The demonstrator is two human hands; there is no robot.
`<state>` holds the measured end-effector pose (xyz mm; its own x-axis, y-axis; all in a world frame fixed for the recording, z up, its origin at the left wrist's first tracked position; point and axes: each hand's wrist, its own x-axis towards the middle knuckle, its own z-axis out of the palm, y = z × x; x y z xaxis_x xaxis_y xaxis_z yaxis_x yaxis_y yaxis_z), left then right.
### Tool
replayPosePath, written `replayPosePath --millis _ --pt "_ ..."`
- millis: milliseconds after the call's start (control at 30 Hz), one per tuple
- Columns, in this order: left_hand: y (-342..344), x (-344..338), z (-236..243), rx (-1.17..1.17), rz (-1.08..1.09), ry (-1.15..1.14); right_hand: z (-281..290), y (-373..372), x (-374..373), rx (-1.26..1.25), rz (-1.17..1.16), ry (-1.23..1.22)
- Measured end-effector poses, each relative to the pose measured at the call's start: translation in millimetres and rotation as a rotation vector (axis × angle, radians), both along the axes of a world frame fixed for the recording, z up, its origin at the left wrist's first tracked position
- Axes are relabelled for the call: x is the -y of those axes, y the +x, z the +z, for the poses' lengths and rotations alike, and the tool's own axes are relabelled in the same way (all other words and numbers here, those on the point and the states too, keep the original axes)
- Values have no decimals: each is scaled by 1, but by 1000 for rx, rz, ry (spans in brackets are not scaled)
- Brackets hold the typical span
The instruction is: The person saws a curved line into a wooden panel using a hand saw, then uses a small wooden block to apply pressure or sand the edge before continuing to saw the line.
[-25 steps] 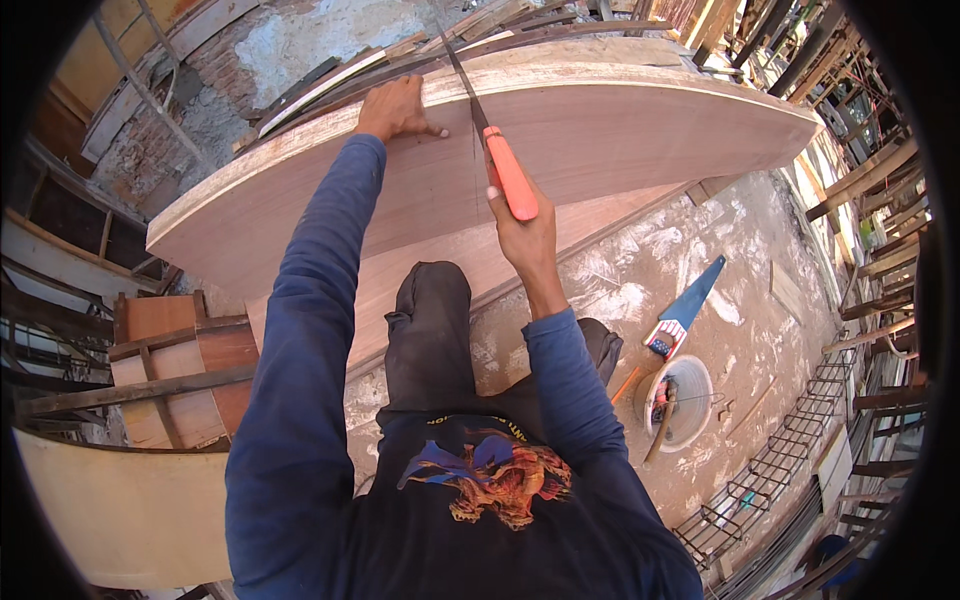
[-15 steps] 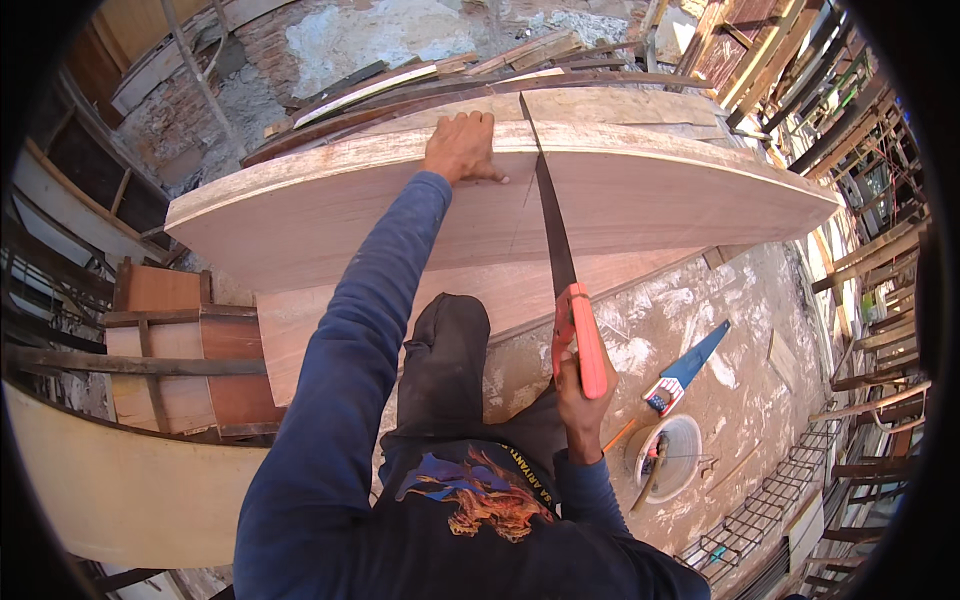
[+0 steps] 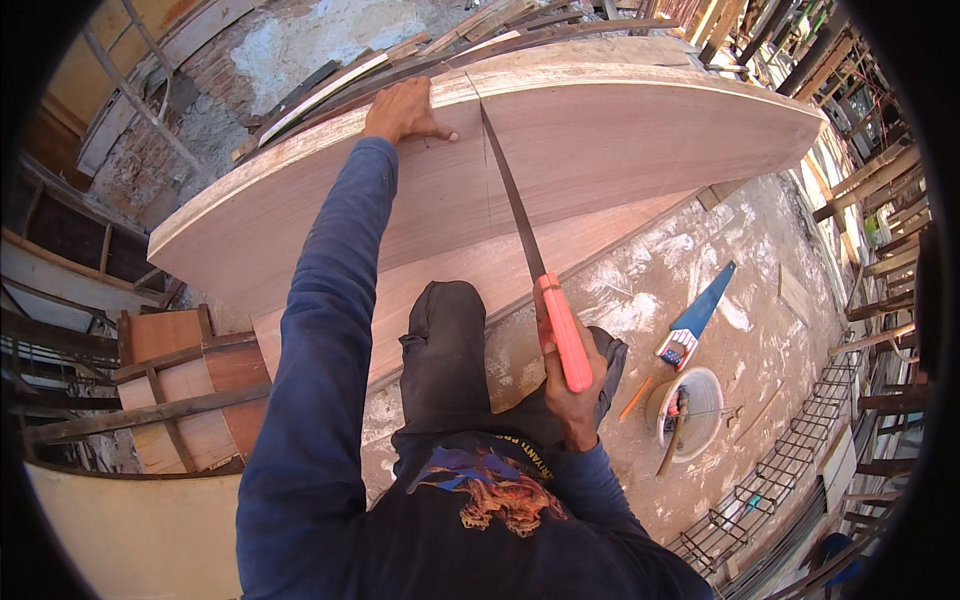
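Observation:
A long pinkish plywood board [image 3: 650, 145] stands on edge across my view, with a thin dark line down its face and over its pale top edge. My left hand [image 3: 405, 112] grips that top edge left of the line, thumb on the near face. My right hand [image 3: 572, 385] is closed round the orange-red handle of a handsaw [image 3: 512, 185]. The saw's dark blade stretches away from me, its tip at the top edge beside the line. Another plywood sheet [image 3: 320, 330] lies beneath the board, near my bent knee.
A blue-bladed saw [image 3: 705, 305], an orange pencil-like stick [image 3: 634, 398], a white bucket [image 3: 712, 420] with tools and a steel rebar cage [image 3: 760, 500] lie at right on the dusty floor. Loose planks [image 3: 360, 70] are behind the board; wooden panels [image 3: 160, 340] at left; many timber posts [image 3: 880, 260] at right.
Since the earliest frame my right hand has drawn the saw back toward my body, the blade tip coming to the board's edge. My left hand stays on the edge; the whole view shifts slightly.

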<state>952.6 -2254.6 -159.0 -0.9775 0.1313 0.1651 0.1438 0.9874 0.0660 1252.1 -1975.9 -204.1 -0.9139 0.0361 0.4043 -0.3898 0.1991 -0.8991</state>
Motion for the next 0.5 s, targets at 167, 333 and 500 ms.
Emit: replayPosePath --millis 167,333,500 --pt "35 -15 -6 -62 -28 -12 -12 -120 45 -72 -52 -44" --pt "25 -10 -2 -37 -31 -14 -34 -49 19 -41 -71 -4" --pt "25 -9 -9 -45 4 -26 -26 10 -7 25 1 -2"
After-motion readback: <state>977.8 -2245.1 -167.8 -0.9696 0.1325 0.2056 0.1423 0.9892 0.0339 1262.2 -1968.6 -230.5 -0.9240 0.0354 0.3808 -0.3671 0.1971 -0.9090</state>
